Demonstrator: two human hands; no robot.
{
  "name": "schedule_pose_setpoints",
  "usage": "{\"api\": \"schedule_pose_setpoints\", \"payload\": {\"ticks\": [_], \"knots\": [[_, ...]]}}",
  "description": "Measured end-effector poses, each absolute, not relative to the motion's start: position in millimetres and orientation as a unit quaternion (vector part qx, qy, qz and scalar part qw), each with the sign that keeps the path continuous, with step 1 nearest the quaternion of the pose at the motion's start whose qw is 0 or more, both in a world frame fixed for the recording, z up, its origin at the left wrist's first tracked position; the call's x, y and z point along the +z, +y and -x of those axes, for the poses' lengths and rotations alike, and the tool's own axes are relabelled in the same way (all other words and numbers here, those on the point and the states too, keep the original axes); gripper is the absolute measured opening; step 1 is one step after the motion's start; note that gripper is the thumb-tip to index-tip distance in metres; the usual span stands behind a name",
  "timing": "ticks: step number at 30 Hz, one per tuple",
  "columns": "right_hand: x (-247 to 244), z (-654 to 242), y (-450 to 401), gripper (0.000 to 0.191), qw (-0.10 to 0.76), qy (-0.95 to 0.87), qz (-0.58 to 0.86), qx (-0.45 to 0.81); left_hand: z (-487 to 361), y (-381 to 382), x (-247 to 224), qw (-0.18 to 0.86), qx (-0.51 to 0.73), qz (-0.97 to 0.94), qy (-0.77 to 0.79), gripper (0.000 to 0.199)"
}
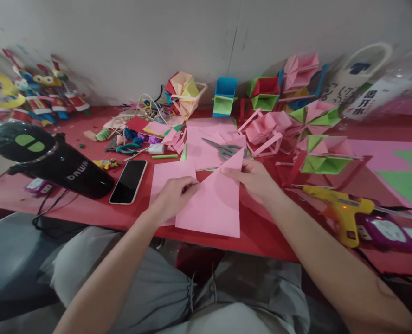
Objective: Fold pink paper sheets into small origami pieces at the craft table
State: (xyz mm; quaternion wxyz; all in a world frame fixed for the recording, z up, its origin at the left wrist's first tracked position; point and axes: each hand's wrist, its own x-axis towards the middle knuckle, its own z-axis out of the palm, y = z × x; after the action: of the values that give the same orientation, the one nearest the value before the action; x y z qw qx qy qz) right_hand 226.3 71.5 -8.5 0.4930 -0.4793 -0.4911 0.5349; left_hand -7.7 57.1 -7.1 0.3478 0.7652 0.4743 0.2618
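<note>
A pink paper sheet point(215, 206) hangs between my two hands near the table's front edge, its top ending in a slanted edge with a point at the upper right. My left hand point(178, 195) has its fingers closed on the sheet's left upper edge. Thumb and fingers of my right hand point(253, 176) pinch the sheet near its upper right corner. Another pink sheet point(162, 178) lies partly under my left hand. Grey-handled scissors point(225, 149) rest on a pile of pink paper point(201, 130) just behind the held sheet.
On the red table point(136, 215), a phone point(128, 181) and black bottle point(77, 167) stand left of my hands. Craft scraps point(132, 132) lie behind. Folded paper lanterns point(268, 130) fill the back right; a yellow glue gun point(345, 211) lies right, beside a purple-and-white box point(389, 232).
</note>
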Motion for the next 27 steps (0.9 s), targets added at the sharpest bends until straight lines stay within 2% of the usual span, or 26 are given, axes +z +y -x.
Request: {"api": "schedule_pose_setpoints", "payload": {"ticks": [3, 5, 10, 16, 20, 27], "knots": [[-7.0, -233.9, 76.5, 0.031, 0.522, -0.502, 0.483, 0.493, 10.6, 56.4, -6.9, 0.369, 0.262, -0.766, 0.457, 0.024], [-3.2, -240.4, 77.4, 0.032, 0.505, -0.549, 0.493, 0.448, 12.9, 55.3, -4.5, 0.372, 0.252, -0.772, 0.450, 0.024], [8.3, -245.8, 70.7, 0.021, 0.365, -0.745, 0.480, 0.284, 14.7, 52.2, 4.0, 0.347, 0.202, -0.797, 0.451, 0.025], [0.5, -224.7, 61.3, 0.020, 0.195, -0.881, 0.409, 0.140, 2.1, 49.7, 2.8, 0.330, 0.162, -0.818, 0.443, 0.025], [-6.0, -215.9, 57.1, 0.020, 0.157, -0.896, 0.388, 0.149, -4.5, 47.3, -0.8, 0.284, 0.149, -0.832, 0.452, 0.026], [-1.2, -229.0, 62.5, 0.016, 0.187, -0.858, 0.432, 0.207, 6.1, 54.0, -4.0, 0.243, 0.173, -0.844, 0.446, 0.023]]}}
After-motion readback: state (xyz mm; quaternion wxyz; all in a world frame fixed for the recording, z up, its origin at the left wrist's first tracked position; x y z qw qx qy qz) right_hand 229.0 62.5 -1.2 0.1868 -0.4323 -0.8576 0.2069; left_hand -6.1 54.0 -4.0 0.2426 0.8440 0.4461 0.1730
